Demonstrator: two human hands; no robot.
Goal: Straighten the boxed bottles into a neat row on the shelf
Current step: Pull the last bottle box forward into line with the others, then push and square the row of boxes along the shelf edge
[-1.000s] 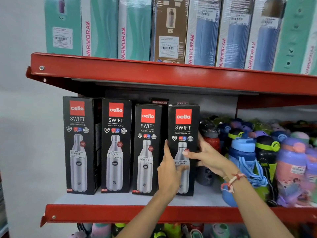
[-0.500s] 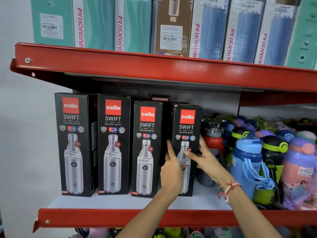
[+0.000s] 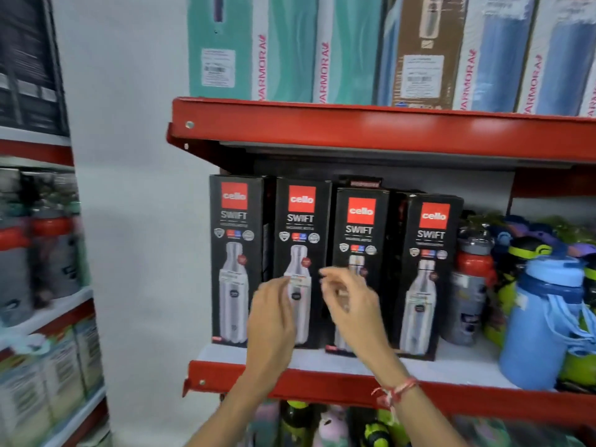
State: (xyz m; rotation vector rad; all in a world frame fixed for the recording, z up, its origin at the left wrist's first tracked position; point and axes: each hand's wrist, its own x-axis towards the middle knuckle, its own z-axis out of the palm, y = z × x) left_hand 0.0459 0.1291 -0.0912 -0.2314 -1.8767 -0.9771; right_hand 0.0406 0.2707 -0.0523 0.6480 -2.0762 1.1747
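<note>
Four black Cello Swift boxes stand upright side by side on the white shelf with a red front edge (image 3: 322,380). From the left they are the first box (image 3: 237,221), the second box (image 3: 301,221), the third box (image 3: 361,227) and the fourth box (image 3: 432,272). The fourth box stands slightly turned, its left side showing. My left hand (image 3: 274,321) hovers in front of the second box's lower left. My right hand (image 3: 351,304) is in front of the third box, fingers loosely curled and blurred. Neither hand clearly grips a box.
Loose coloured bottles crowd the shelf right of the boxes, among them a red-lidded bottle (image 3: 472,285) and a big blue bottle (image 3: 541,321). Tall boxes (image 3: 290,50) fill the upper shelf. Another stocked rack (image 3: 38,253) stands at the left. More bottles (image 3: 329,424) sit below.
Both hands have left the fourth box and moved left, now in front of the second and third boxes. The view has swung left, showing the neighbouring rack.
</note>
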